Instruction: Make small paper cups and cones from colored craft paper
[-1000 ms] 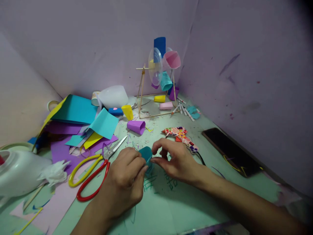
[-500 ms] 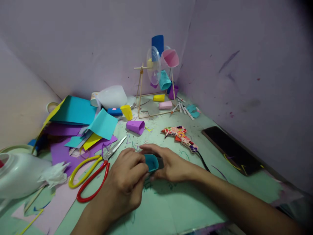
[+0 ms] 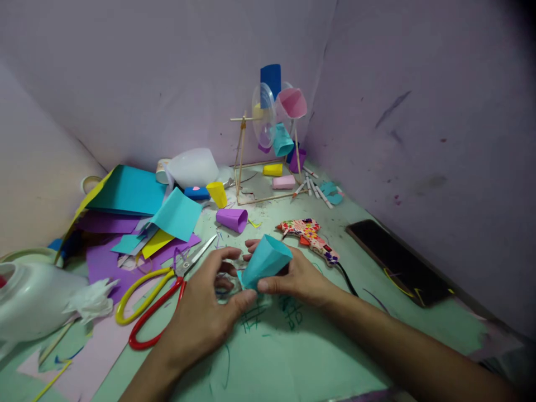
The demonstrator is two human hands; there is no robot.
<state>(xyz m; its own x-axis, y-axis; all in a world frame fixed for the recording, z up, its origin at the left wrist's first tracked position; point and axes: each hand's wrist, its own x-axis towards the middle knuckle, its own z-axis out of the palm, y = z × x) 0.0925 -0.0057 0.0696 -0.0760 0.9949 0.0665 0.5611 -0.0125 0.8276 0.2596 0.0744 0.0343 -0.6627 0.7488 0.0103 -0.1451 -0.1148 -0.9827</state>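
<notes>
A small teal paper cup (image 3: 264, 260) is tilted on its side just above the green table, its wide mouth pointing up and away from me. My right hand (image 3: 298, 276) grips it from the right, thumb pressed at its narrow end. My left hand (image 3: 206, 313) pinches that same narrow end from the left with thumb and fingers. Scissors (image 3: 161, 290) with one yellow and one red handle lie just left of my left hand. A patterned glue gun (image 3: 310, 234) rests beyond my right hand.
Loose coloured paper sheets (image 3: 138, 206) pile up at the left, with purple (image 3: 233, 218) and yellow (image 3: 218, 193) paper cups near them. A stick-frame wheel with cups (image 3: 274, 128) stands at the back corner. A dark phone (image 3: 396, 259) lies at right, a white jug (image 3: 33, 293) at far left.
The teal cup has been turned and raised, its mouth now tipped away and its side facing me. Both hands shifted slightly back toward its narrow end.
</notes>
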